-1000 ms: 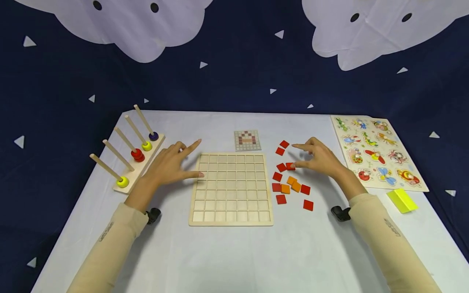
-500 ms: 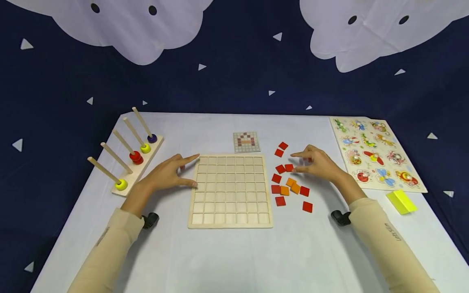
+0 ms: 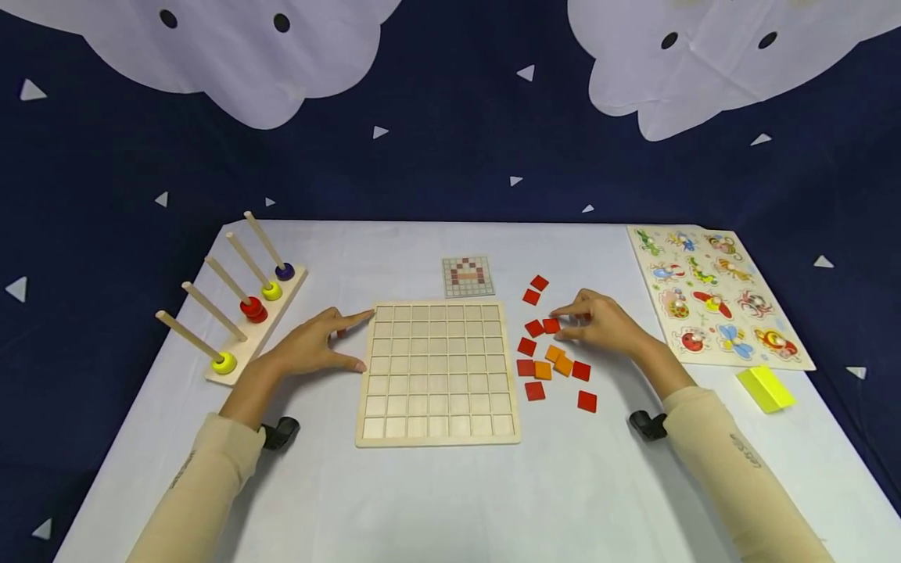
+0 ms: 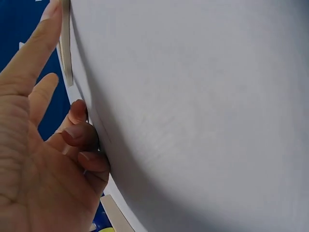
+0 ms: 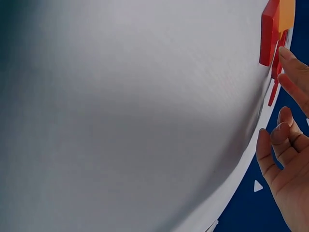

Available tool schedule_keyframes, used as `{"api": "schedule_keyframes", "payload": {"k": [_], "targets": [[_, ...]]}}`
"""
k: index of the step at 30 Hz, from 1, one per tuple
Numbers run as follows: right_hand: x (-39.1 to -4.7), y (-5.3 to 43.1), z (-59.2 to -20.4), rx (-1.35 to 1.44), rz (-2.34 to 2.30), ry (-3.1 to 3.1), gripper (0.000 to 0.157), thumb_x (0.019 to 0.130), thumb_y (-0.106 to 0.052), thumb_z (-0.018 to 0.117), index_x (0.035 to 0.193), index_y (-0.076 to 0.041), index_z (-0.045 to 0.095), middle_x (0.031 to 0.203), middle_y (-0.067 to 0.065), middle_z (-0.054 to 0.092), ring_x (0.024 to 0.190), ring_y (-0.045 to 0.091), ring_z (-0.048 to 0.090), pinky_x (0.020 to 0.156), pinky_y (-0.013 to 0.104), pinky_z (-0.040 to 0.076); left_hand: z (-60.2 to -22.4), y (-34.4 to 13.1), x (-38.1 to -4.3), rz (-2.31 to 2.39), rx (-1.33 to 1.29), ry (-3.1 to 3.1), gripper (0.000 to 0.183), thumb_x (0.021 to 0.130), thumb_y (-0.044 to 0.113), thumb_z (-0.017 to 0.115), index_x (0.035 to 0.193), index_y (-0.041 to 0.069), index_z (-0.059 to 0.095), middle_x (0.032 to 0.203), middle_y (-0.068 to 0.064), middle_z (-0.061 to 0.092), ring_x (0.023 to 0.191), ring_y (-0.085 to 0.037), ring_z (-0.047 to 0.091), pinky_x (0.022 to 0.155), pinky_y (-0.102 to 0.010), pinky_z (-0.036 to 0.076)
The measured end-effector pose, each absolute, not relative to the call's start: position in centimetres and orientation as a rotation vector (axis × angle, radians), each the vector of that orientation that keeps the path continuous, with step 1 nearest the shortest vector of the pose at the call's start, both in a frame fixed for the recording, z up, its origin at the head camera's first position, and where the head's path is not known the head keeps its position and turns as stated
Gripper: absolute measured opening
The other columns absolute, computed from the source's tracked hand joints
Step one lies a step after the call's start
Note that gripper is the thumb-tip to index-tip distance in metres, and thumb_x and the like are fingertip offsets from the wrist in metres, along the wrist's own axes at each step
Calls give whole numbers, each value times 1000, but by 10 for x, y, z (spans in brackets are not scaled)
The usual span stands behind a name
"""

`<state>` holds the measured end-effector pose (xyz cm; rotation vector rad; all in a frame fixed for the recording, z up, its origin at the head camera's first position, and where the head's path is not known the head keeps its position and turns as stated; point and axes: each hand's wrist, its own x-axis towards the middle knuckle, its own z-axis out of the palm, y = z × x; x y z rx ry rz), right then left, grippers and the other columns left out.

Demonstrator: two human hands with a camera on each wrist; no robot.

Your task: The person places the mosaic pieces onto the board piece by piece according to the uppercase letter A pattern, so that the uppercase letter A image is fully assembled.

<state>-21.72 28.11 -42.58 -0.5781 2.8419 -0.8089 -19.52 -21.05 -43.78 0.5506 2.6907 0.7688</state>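
Fingers (image 3: 355, 318) spread at the board (image 3: 438, 374) and a red tile (image 3: 551, 326)

Left hand (image 3: 307, 344): thumb and index finger are extended and apart. The index tip is at the far left corner of the board; the thumb tip is lower on the same edge. The remaining fingers bend loosely toward the palm, as the left wrist view shows.

Right hand (image 3: 604, 322): thumb and index finger are apart, directed at the red tile. The index tip is at its far edge, the thumb tip at its near right corner. Whether either tip touches it cannot be determined. The remaining fingers are bent.

Board: lies flat on the table (image 3: 436, 500), between the hands.

Tiles: the red tile lies right of the board, in a loose group with other red tiles (image 3: 526, 346) and three orange tiles (image 3: 543, 371). Two of the orange ones touch; overlap cannot be confirmed.

Surroundings: the card (image 3: 468, 277), printed with a grid pattern, lies just beyond the board. The peg stand (image 3: 242, 344), with yellow, red and navy rings, is at the left. The puzzle (image 3: 711, 297) lies at the far right; a yellow item (image 3: 766, 389) lies just beside its near edge.
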Motion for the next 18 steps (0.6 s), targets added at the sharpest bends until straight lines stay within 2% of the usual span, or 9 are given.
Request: {"api": "schedule_keyframes", "payload": {"k": [18], "targets": [[-215, 277, -430, -683, -783, 2894, 28, 80, -14, 84, 104, -2, 77, 83, 3, 55, 76, 17, 46, 68, 28, 39, -439, -209, -190, 773, 537, 2705, 92, 72, 54, 83, 150, 26, 44, 95, -4, 43, 75, -17, 38, 66, -31, 34]]}}
